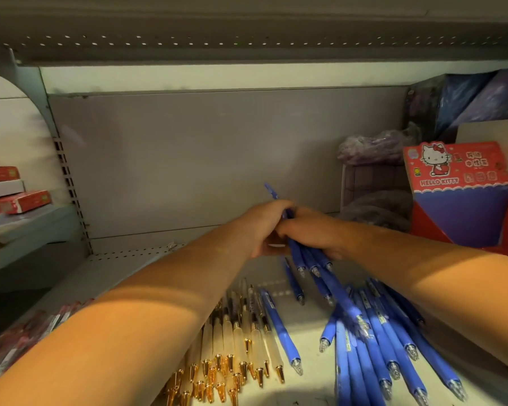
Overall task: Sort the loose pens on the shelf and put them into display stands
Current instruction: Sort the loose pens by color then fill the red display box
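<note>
Both hands meet above the middle of the shelf around a bunch of blue pens [302,256]. My left hand [264,227] closes over their upper ends and my right hand [314,232] grips the bunch from the right; tips point down toward me, one clip end sticks up. A heap of loose blue pens [376,341] lies on the shelf at the right. White pens with gold tips [235,347] lie in a row at the centre, one blue pen [279,326] beside them. Red pens [27,341] lie at the left. A red and blue Hello Kitty display stand [461,197] stands at the right.
The shelf [305,361] has a grey back panel [203,159] and another shelf board overhead. Purple bags and dark boxes [376,148] crowd the back right corner behind the stand. Red and white boxes [15,194] sit on the neighbouring shelf at the left.
</note>
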Available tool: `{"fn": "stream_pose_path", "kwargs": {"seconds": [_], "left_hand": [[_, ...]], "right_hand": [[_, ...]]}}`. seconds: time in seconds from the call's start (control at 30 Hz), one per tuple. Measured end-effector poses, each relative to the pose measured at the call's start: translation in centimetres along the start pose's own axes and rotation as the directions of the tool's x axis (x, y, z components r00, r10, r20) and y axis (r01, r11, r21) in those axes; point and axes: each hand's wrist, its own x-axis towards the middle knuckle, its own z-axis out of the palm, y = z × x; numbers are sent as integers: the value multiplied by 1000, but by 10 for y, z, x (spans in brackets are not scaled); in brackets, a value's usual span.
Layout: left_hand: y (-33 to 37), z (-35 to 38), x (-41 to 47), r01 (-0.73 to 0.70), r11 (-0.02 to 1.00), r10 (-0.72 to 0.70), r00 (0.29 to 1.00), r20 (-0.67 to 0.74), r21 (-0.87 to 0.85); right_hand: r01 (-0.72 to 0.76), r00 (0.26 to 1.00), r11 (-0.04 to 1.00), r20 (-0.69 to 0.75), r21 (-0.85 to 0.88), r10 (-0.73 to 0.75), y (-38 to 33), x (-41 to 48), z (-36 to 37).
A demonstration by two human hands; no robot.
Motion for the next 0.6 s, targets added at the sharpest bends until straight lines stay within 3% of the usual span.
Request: {"fn": "stream_pose_path", "kwargs": {"seconds": [0.17,0.27,0.47,0.6], "left_hand": [[2,0,-11,-61,997,68,990,-126,57],[-3,2,-16,-88,990,107,977,-186,110],[-17,9,-32,-24,976,72,974,-216,218],[-24,12,-39,-3,981,52,968,-245,193]], "right_hand": [[-10,997,990,80,-140,21,-9,-31,1],[3,986,996,168,-89,12,-7,-51,4],[-61,980,982,177,-180,93,2,-71,8],[-98,978,891,125,-444,169,8,-80,3]]}}
